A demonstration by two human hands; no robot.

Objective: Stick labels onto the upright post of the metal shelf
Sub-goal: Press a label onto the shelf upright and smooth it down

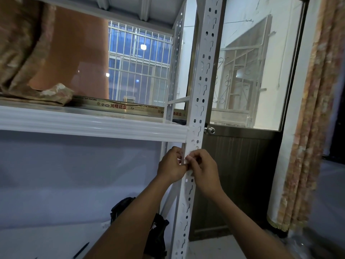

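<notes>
The white perforated upright post (pixel 202 75) of the metal shelf runs from top to bottom in the middle of the view. Both hands meet on it just below the shelf beam (pixel 93 126). My left hand (pixel 170 166) is on the post's left side, my right hand (pixel 202 170) on its front and right. Their fingertips pinch a small pale label (pixel 186 160) held against the post. The fingers hide most of the label.
A patterned cloth (pixel 33 71) lies on the shelf at the left. A glass door with a round knob (pixel 210 130) stands right behind the post. A curtain (pixel 313 128) hangs at the right. A black bag (pixel 155 232) and a pen (pixel 81 250) lie on the lower level.
</notes>
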